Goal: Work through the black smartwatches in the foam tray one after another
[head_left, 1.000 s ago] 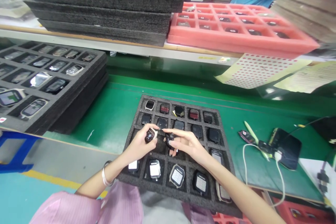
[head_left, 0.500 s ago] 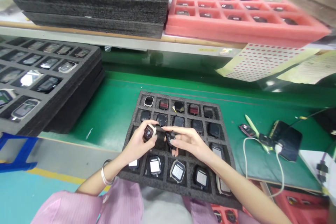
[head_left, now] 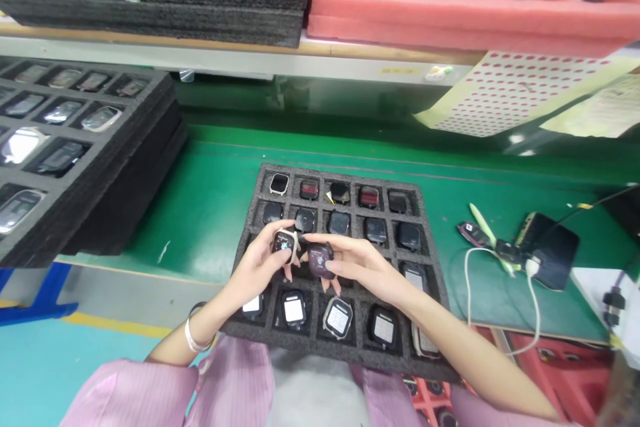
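Note:
My left hand (head_left: 264,255) is closed around a light-framed smartwatch body (head_left: 283,244) without a strap, its lit screen facing up and the thumb on it. Close beside it, my right hand (head_left: 356,263) grips a dark smartwatch body (head_left: 320,260), whose screen also shows a small figure. Both are held above the middle of a dark grey foam tray (head_left: 320,345). Square pockets in the tray hold several more watch bodies, among them a silver-framed watch (head_left: 338,317) with a white lit screen and a black watch (head_left: 293,309) in the front row. My hands hide some middle pockets.
Stacked grey foam trays (head_left: 135,167) with watches stand at the left. On the shelf above are black foam sheets (head_left: 160,20) and a pink foam tray (head_left: 450,21). At the right lie a black box (head_left: 547,250) and a white cable (head_left: 467,293).
The dark watch in my right hand has turned so its screen now faces up and shows lit. My left thumb has moved onto the light-framed watch's screen. The view has shifted slightly.

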The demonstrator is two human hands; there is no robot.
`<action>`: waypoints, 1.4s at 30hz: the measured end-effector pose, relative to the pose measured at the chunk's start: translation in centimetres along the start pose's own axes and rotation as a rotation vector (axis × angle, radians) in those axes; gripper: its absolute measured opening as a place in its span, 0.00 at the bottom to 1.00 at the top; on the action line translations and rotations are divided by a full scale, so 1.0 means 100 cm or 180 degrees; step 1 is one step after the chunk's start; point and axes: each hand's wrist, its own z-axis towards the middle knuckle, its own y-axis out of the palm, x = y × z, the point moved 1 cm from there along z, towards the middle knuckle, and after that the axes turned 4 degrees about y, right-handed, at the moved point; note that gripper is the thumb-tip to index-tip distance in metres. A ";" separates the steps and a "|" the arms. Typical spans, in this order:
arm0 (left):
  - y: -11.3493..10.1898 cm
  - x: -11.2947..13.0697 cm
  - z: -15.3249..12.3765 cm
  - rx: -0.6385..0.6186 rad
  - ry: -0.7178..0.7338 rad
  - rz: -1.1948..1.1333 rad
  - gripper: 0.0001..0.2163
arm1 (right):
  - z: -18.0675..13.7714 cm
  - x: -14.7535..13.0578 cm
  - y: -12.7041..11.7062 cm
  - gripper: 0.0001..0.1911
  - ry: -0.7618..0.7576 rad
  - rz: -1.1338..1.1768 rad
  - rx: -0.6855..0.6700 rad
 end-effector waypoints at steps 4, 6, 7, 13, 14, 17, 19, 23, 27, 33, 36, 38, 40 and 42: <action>-0.005 -0.003 -0.003 0.0084 -0.0206 -0.0417 0.18 | 0.002 -0.002 -0.002 0.26 0.0020 -0.0100 0.0149; -0.006 -0.003 -0.005 0.0077 -0.0226 -0.0494 0.19 | 0.003 0.000 -0.004 0.27 0.0045 -0.0076 0.0220; -0.006 -0.003 -0.006 0.0060 -0.0232 -0.0510 0.19 | 0.003 0.001 -0.005 0.28 0.0049 -0.0054 0.0256; -0.002 0.001 -0.006 0.0075 -0.0269 -0.0402 0.20 | 0.005 0.007 -0.006 0.26 0.0050 0.0011 0.0415; -0.001 0.001 -0.006 0.0070 -0.0271 -0.0381 0.20 | 0.005 0.007 -0.006 0.26 0.0045 0.0011 0.0426; -0.001 0.001 -0.005 0.0041 -0.0254 -0.0360 0.20 | 0.005 0.006 -0.005 0.24 0.0038 0.0001 0.0447; -0.001 0.000 -0.005 0.0020 -0.0231 -0.0369 0.19 | 0.005 0.006 -0.005 0.24 0.0037 0.0005 0.0459; -0.002 0.000 -0.006 0.0026 -0.0198 -0.0377 0.19 | 0.005 0.006 -0.005 0.23 0.0014 -0.0018 0.0488; -0.001 -0.001 -0.007 -0.0001 -0.0182 -0.0281 0.17 | 0.005 0.008 -0.004 0.22 -0.0027 -0.0198 0.0570; -0.010 0.006 -0.010 0.0080 -0.0059 -0.0058 0.17 | 0.005 0.009 0.001 0.35 -0.0171 -0.0435 0.0167; -0.021 0.011 -0.013 0.0171 0.0029 -0.0080 0.18 | 0.010 0.010 0.003 0.34 -0.0117 -0.0926 0.0053; -0.026 0.015 -0.014 0.0170 0.0055 -0.0147 0.18 | 0.016 0.010 0.004 0.30 -0.0287 -0.1818 0.0141; -0.029 0.019 -0.016 0.0170 0.0046 -0.0216 0.18 | 0.024 0.008 0.005 0.28 -0.0652 -0.2984 0.0189; -0.029 0.023 -0.017 0.0204 0.0031 -0.0278 0.18 | 0.032 0.004 0.002 0.29 -0.0965 -0.3928 0.0117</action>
